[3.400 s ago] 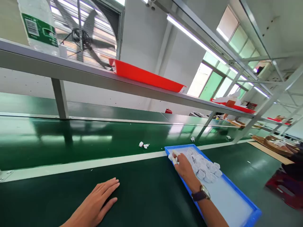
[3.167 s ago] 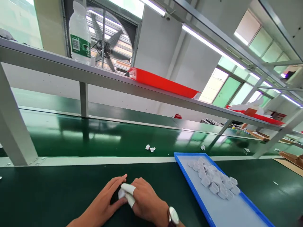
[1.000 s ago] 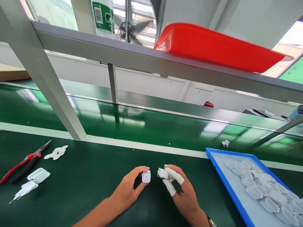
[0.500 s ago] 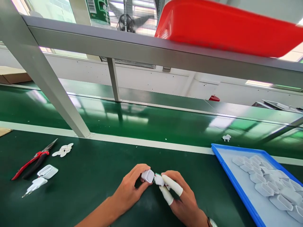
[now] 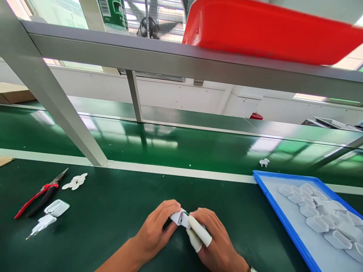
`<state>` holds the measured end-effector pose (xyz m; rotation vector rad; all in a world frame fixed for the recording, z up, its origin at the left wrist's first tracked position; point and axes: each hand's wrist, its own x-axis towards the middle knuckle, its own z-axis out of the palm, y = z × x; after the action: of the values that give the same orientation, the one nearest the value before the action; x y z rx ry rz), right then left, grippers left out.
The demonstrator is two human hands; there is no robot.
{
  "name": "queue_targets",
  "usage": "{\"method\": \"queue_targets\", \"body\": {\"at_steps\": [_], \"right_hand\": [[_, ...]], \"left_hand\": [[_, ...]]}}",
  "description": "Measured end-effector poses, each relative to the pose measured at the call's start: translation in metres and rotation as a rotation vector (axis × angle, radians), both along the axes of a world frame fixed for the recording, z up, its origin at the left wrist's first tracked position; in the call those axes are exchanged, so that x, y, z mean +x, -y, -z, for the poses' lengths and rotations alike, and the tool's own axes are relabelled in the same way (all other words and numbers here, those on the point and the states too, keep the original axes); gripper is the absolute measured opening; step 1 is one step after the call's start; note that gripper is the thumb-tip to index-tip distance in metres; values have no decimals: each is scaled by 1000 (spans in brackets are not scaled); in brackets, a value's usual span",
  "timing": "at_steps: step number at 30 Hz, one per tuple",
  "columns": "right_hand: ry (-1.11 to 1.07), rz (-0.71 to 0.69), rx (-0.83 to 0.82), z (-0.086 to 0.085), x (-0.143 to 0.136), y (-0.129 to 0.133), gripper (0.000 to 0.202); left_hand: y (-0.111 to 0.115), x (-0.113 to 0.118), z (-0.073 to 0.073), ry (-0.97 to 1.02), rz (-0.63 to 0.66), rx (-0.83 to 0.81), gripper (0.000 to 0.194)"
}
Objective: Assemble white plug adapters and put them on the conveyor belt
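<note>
My left hand [image 5: 154, 232] pinches a small white plastic charger shell [image 5: 177, 217] just above the green bench. My right hand [image 5: 212, 241], with white finger cots on two fingers, presses a second white piece [image 5: 185, 221] with a bit of green showing against that shell. The two pieces meet between my fingertips. To the right a blue tray [image 5: 275, 206] holds several white shells [image 5: 317, 211] of the same kind.
At the left lie red-handled pliers [image 5: 39, 192], a white plug with pins [image 5: 41, 224], a white cover [image 5: 56, 207] and small white discs [image 5: 75, 181]. A loose white plug part [image 5: 264, 162] sits on the conveyor belt. A metal shelf overhead carries a red tray [image 5: 269, 32] and a bottle [image 5: 112, 15].
My hands have come together: the shell in my left hand and the piece in my right, apart a second ago, now touch. Earlier my right hand took a piece from the blue tray.
</note>
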<state>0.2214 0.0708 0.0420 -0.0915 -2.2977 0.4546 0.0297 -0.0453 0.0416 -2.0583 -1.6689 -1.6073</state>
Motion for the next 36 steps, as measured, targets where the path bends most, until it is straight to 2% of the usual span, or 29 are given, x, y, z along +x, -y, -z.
{"method": "queue_targets", "body": {"at_steps": [10, 17, 24, 28, 31, 36], "right_hand": [[-49, 3, 7, -14, -5, 1, 51], [-23, -23, -77, -11, -6, 6, 49], [109, -93, -114, -12, -6, 7, 57], [2, -73, -183, -10, -7, 6, 60], [-52, -26, -152, -8, -8, 6, 58], [-64, -61, -121, -10, -12, 8, 53]], "left_hand": [[3, -1, 3, -73, 13, -24, 38], [6, 4, 2, -108, 14, -25, 40], [3, 11, -5, -12, -12, 1, 40], [2, 13, -6, 12, -28, -13, 38], [3, 13, -6, 10, -38, -4, 37], [2, 15, -4, -11, -48, 4, 36]]}}
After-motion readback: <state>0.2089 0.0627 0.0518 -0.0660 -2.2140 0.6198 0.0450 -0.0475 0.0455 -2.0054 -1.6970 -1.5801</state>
